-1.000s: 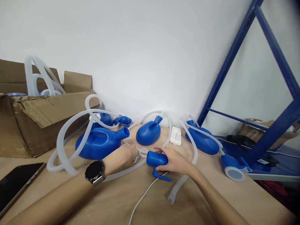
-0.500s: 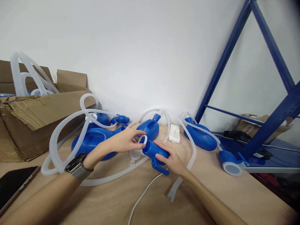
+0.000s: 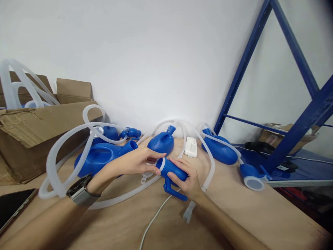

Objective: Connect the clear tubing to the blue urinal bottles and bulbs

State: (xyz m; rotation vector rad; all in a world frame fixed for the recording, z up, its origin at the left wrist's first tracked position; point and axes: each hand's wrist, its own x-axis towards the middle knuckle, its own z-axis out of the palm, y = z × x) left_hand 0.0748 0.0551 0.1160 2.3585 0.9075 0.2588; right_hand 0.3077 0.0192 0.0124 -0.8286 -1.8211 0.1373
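My right hand (image 3: 186, 177) grips a blue plastic cup piece (image 3: 170, 170) with a blue handle below it, just above the wooden table (image 3: 125, 222). My left hand (image 3: 137, 161), a watch on its wrist, pinches the white ring at the open end of that piece. A translucent hose (image 3: 122, 197) runs from there across the table. A large blue jug (image 3: 100, 158) lies behind my left forearm.
Two more blue jugs (image 3: 161, 143) (image 3: 220, 151) lie by the wall, with a white power strip (image 3: 190, 147) between them. A cardboard box (image 3: 33, 135) with hoses stands at left, a phone (image 3: 11, 205) at the near left edge. Blue shelving (image 3: 293, 139) is at right.
Both hands lifted the blue piece off the table and tilted it. My left hand moved from the hose's loose cap to the white ring at the piece's mouth.
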